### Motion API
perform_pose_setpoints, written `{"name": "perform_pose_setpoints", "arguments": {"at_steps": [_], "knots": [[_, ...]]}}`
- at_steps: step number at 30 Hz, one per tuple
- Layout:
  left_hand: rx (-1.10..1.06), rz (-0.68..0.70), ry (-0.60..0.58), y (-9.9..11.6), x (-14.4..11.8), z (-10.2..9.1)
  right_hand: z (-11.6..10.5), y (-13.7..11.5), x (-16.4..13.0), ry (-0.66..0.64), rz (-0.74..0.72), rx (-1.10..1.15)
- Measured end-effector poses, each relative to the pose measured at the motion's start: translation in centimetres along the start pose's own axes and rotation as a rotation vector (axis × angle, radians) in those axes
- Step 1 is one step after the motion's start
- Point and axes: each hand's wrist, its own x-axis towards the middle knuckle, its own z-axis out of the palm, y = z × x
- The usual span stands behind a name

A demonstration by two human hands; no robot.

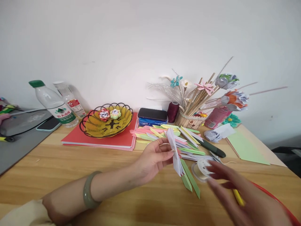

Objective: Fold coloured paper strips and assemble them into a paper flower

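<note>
The bundle of folded paper strips (175,150) is being pinched at its waist by the left hand (152,158), upright above the worktop (70,169), its white ends fanning up and its green ends pointing down. The left fingers (164,147) are closing tightly round the bundle's middle. Just right of the bundle, the right hand (237,191) is blurring over a small spool of thin wire (202,168); its fingers are spread loosely, and I cannot tell whether they are gripping anything, though a yellow stick (238,197) is showing beneath the palm. Behind the bundle, loose coloured strips (162,133) are lying in a heap, and a yellow basket (105,124) is sitting well to its left. Judging by this, the pinch should be kept firm at the centre so the strips are not slipping out of line.
</note>
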Motion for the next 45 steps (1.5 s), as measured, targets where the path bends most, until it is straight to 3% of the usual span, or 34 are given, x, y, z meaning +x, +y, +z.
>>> {"name": "perform_pose_setpoints", "arguments": {"at_steps": [2,5,8,11,13,16,18,20,23,26,29,33,37,45], "knots": [[0.033,0.054,-0.032,-0.2,-0.1,0.1,1.5,-2.9,1.4,-0.206,-0.078,0.169],[0.176,0.141,-0.034,0.0,0.4,-0.5,3.2,-4.8,3.7,-0.203,-0.145,0.278],[0.363,0.227,-0.048,0.9,1.4,-1.7,4.1,-4.1,5.4,-0.183,-0.249,0.217],[0.537,0.435,-0.046,2.6,1.9,-2.8,4.4,-3.0,6.3,-0.215,-0.335,0.158],[0.858,0.539,-0.088,3.7,1.8,-3.1,4.6,-2.6,6.6,-0.27,-0.364,0.162],[1.543,0.65,-0.197,4.3,1.4,-3.4,4.9,-2.7,6.6,-0.337,-0.383,0.212],[1.78,0.775,-0.248,3.9,1.4,-3.6,5.2,-2.9,6.4,-0.369,-0.379,0.25],[1.874,0.83,-0.226,3.4,1.5,-3.9,5.5,-2.9,6.1,-0.373,-0.365,0.283],[1.944,0.929,-0.226,2.9,1.5,-3.9,6.1,-2.6,5.8,-0.331,-0.334,0.308],[2.034,0.931,-0.193,2.9,1.1,-3.5,6.6,-2.1,5.4,-0.315,-0.298,0.303],[1.993,0.765,-0.208,3.3,0.7,-3.0,6.6,-1.7,5.2,-0.329,-0.269,0.306],[1.679,0.518,-0.297,3.7,0.6,-2.7,5.6,-2.0,5.4,-0.411,-0.21,0.403],[1.455,0.423,-0.314,3.9,0.6,-2.5,4.5,-2.7,5.7,-0.536,-0.173,0.513],[1.443,0.392,-0.379,4.3,0.2,-1.7,3.9,-2.9,5.7,-0.557,-0.208,0.517]]}}
